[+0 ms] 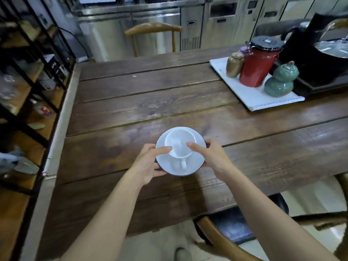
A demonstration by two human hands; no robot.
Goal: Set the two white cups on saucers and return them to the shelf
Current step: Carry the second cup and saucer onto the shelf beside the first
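Left hand (150, 162) and right hand (211, 155) each closed around saucer (195, 162) rim, thumbs on white cup (180, 143).

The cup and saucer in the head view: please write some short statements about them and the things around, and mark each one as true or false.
1. The white cup sits on the saucer. True.
2. Only the right hand holds the saucer. False: the left hand grips its other edge, so both hands hold it.
3. The cup's handle points toward the person. True.
4. The red canister stands directly on the wooden table. False: it stands on a white tray.
5. A second white cup stands on the table beside the saucer. False: only one cup is visible.
6. The green gourd-shaped jar is on the same tray. True.
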